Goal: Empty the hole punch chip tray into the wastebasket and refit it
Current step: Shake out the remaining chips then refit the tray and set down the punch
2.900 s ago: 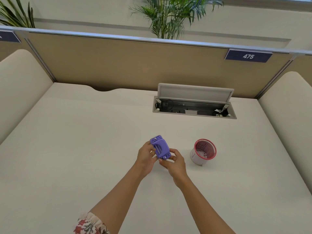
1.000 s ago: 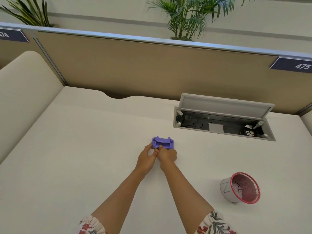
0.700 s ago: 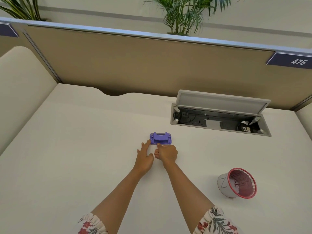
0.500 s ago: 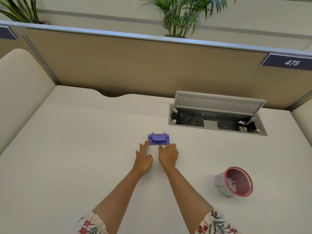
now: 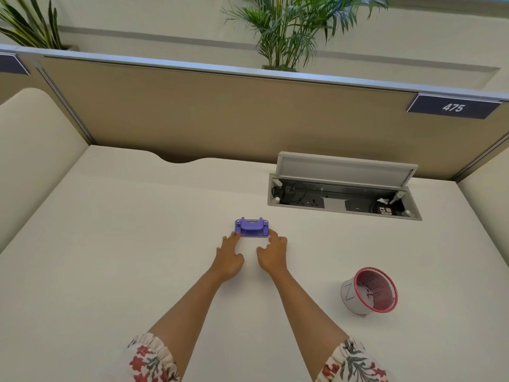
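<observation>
Floral-print sleeve cuffs [image 5: 150, 359] frame the bottom of the head view, and both bare forearms reach forward across the cream desk [image 5: 96, 271]. Off to the right stands the small wastebasket [image 5: 369, 290], white-sided with a red rim and red mesh lining, tipped so its mouth faces the camera; it sits well apart from both hands. Next, the left hand [image 5: 228, 257], palm down, fingers loosely spread and holding nothing, its fingertips right at the near left corner of the purple hole punch [image 5: 251, 227]. The right hand [image 5: 272, 253] mirrors it, open and empty, fingertips just beside the punch's near right corner; whether either actually touches is too close to call. The punch rests flat on the desk, upright, its base looking closed, between and just beyond the two hands. Farther back on the right, a recessed cable box [image 5: 344, 199] lies with its grey lid propped up, sockets and cables visible inside. Behind runs the tan partition [image 5: 206, 114], carrying a dark blue plate [image 5: 453, 107] reading 475, and potted palms [image 5: 289, 28] rise above it.
</observation>
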